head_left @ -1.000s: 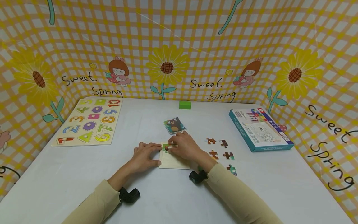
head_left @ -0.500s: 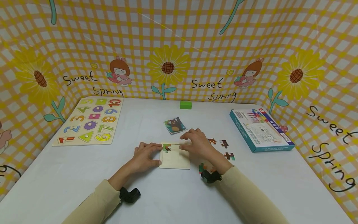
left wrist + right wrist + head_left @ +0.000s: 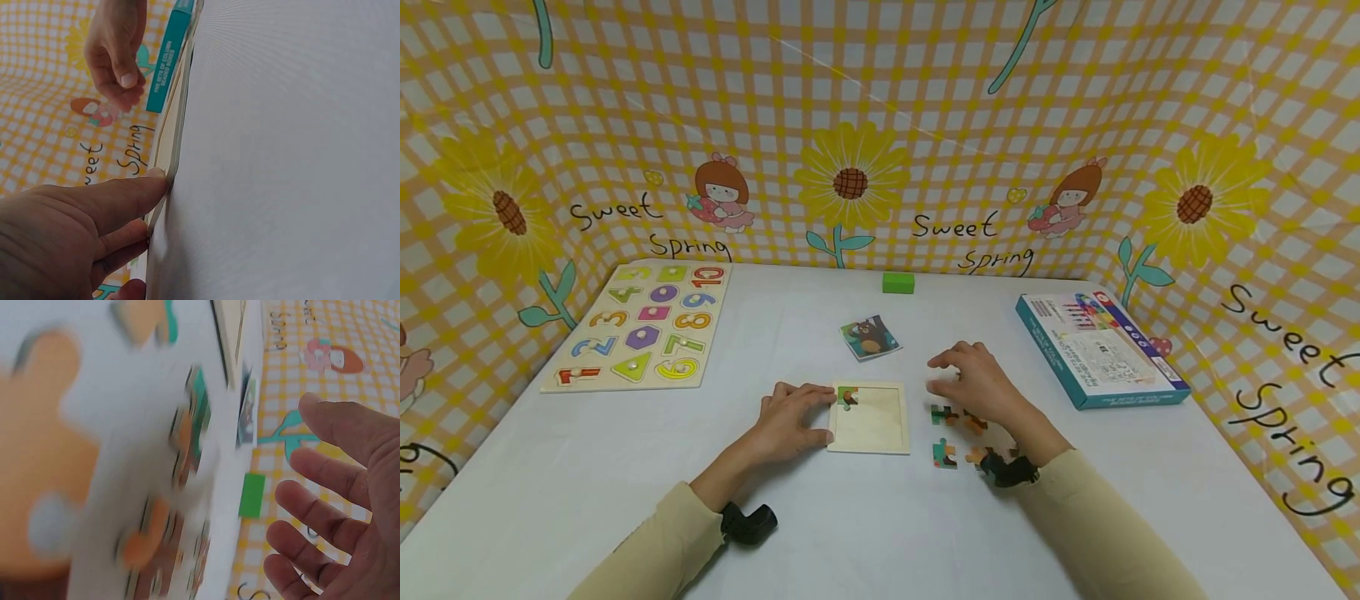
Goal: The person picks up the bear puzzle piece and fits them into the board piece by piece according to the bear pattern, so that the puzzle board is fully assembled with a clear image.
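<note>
A square wooden puzzle tray (image 3: 880, 427) lies on the table with one green-and-brown jigsaw piece (image 3: 847, 395) in its far left corner. My left hand (image 3: 785, 423) steadies the tray, thumb and fingers spread along its left edge. In the left wrist view the thumb (image 3: 134, 195) touches the tray's side. My right hand (image 3: 979, 385) is raised over the loose jigsaw pieces (image 3: 945, 455) right of the tray, holding nothing. Its fingers are spread in the right wrist view, above blurred orange and brown pieces (image 3: 37, 444). The hand and wrist camera hide some pieces in the head view.
Beyond the tray lies a bear picture card (image 3: 870, 337), with a green block (image 3: 898, 283) at the table's back edge. A number-and-shape board (image 3: 640, 329) sits at the left. A teal-sided box (image 3: 1101, 350) lies at the right.
My right hand has left the piece in the tray's corner and moved right over the loose pieces, uncovering the tray. My left hand stays at the tray's left edge.
</note>
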Demonstrator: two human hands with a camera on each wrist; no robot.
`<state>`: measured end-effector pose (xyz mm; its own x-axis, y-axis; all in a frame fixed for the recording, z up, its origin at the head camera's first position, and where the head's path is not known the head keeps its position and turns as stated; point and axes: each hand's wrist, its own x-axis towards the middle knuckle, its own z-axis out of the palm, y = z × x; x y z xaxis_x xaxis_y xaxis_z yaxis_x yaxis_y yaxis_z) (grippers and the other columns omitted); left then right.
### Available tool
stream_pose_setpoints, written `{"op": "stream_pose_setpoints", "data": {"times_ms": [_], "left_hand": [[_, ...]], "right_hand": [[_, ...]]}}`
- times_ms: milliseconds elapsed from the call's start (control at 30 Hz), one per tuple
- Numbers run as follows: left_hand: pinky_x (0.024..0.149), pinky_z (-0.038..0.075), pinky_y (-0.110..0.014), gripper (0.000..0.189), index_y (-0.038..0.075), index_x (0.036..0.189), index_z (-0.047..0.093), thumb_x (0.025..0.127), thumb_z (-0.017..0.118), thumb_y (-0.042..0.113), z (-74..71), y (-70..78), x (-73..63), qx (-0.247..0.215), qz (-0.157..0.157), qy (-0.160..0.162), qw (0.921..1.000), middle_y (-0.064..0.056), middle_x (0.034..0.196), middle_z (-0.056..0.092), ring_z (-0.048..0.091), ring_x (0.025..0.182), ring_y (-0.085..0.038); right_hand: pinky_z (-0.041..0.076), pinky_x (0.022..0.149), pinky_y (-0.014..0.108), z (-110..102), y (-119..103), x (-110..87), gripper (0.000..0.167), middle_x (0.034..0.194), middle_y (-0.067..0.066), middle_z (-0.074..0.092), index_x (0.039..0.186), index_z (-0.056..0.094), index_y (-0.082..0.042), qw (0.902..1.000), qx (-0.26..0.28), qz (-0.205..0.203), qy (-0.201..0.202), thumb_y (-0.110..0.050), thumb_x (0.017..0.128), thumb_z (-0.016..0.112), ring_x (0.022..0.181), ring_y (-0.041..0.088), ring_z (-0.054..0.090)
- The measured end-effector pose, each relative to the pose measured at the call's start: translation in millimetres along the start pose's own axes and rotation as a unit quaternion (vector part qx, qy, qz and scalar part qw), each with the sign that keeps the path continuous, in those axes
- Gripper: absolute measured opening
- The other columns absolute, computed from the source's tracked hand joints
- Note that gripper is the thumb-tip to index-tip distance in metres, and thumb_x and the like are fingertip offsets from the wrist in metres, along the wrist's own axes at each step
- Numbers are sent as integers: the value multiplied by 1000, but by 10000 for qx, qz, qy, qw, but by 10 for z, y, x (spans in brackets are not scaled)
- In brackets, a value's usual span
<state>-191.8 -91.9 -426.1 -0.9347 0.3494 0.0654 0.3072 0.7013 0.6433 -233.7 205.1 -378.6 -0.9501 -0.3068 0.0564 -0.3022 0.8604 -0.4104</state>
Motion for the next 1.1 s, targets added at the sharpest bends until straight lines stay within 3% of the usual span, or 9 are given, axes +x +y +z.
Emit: {"op": "stream_pose_setpoints", "data": {"times_ms": [300, 533, 1100], "left_hand": [[89, 25, -45, 53, 13, 126, 60, 76, 75, 21, 4, -5, 0, -17, 12, -18, 10000, 0, 138, 52, 37, 110, -24], [91, 24, -46, 52, 14, 125, 61, 76, 75, 21, 7, -11, -2, -27, 8, -13, 10000, 1, 138, 52, 37, 111, -25], [86, 25, -42, 52, 15, 125, 61, 76, 76, 23, 9, -9, 11, 8, -57, -29, 10000, 2, 138, 53, 37, 111, -24]], "right_hand": [[42, 82, 42, -69, 279, -26, 35, 114, 12, 59, 116, 66, -10, 9992, 131, 379, -73, -27, 85, 68, 105, 31, 45], [42, 83, 45, -91, 459, -23, 36, 113, 14, 59, 117, 65, -10, 9993, -18, 344, -152, -29, 86, 67, 104, 31, 46], [41, 83, 44, -97, 643, -11, 36, 116, 17, 57, 120, 63, -8, 9970, 14, 623, -460, -24, 88, 65, 105, 32, 44]]}}
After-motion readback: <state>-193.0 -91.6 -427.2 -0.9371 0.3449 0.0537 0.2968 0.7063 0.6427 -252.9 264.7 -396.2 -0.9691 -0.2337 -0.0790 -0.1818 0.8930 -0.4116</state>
